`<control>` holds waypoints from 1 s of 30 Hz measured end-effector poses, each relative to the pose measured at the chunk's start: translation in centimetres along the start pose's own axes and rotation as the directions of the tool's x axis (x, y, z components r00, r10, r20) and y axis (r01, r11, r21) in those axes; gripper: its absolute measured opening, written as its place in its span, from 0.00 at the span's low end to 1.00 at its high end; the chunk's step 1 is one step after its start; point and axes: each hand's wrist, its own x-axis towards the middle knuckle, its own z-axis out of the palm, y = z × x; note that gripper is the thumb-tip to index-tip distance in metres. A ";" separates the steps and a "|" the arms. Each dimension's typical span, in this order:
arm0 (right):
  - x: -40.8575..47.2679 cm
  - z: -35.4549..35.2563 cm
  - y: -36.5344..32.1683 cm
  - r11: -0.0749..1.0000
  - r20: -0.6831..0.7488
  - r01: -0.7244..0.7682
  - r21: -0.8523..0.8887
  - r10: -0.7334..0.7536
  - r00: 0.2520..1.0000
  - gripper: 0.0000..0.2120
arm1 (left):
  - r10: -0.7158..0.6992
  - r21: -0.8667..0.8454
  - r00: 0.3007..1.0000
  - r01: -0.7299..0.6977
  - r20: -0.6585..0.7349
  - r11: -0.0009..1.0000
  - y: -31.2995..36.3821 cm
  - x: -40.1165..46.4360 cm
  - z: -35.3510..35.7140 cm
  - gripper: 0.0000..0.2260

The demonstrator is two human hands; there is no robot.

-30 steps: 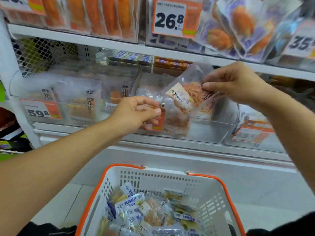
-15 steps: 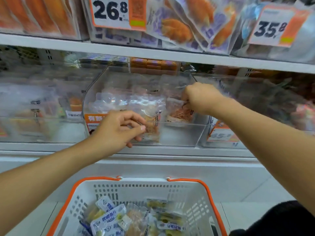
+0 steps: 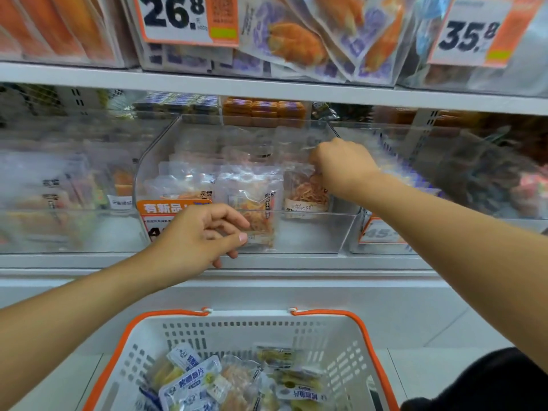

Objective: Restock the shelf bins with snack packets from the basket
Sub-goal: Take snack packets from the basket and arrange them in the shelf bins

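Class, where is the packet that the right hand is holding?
In the head view, the packet stands at the right end of the clear bin, under the right hand.

Clear acrylic shelf bin (image 3: 311, 232), open-topped, on the middle shelf: holds clear snack packets of orange shredded strips, upright in rows facing front. Rightmost front packet (image 3: 305, 191) upright at the bin's right side, top edge pinched by the right hand (image 3: 341, 164). Middle front packet (image 3: 255, 209) upright against the front wall. White perforated plastic basket with orange rim (image 3: 296, 330) below the shelf, holding a loose pile of blue-labelled and clear snack packets (image 3: 225, 381).
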 end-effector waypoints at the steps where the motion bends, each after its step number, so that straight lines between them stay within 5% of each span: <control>1: 0.0 0.0 0.0 1.000 -0.015 -0.021 0.004 0.022 1.000 0.06 | 0.000 0.002 1.000 0.000 0.000 1.000 0.1 -0.1 0.0 0.05; 6: -0.2 0.2 -0.4 0.998 -0.047 -0.065 0.025 0.066 0.997 0.04 | 0.000 0.011 1.000 0.000 0.001 1.000 0.3 -0.4 0.1 0.05; 12: -1.6 -1.9 -0.5 1.000 -0.162 0.006 -0.019 -0.009 0.987 0.19 | 0.000 0.016 0.999 -0.001 0.044 1.000 0.1 -0.8 -0.3 0.05; 16: -5.6 -3.6 -4.9 0.967 -0.269 0.219 0.132 -0.178 0.947 0.14 | -0.057 0.278 0.985 0.009 0.163 0.961 -0.8 -0.8 -1.2 0.04; 19: -10.7 0.7 -10.9 0.876 0.148 0.388 0.286 -0.440 0.886 0.14 | -0.285 0.700 0.837 -0.154 0.468 0.698 -2.6 -2.6 -1.3 0.12; 21: -14.6 5.8 -14.9 0.857 0.517 0.379 0.350 -0.514 0.685 0.19 | -0.519 0.815 0.659 -0.268 0.544 0.514 -4.0 -4.3 -1.1 0.17; 23: -17.8 11.1 -18.3 0.862 0.694 0.296 0.411 -0.506 0.512 0.25 | -0.665 0.853 0.536 -0.286 0.519 0.436 -5.2 -5.4 -0.9 0.20; 27: -22.0 18.2 -23.5 0.852 0.743 0.038 0.523 -0.477 0.470 0.35 | -0.627 0.854 0.585 -0.280 0.514 0.439 -6.5 -6.1 -1.6 0.21; 30: -25.3 20.7 -26.6 0.849 0.752 0.083 0.522 -0.505 0.424 0.34 | -0.603 0.846 0.604 -0.271 0.521 0.460 -7.2 -6.6 -2.1 0.21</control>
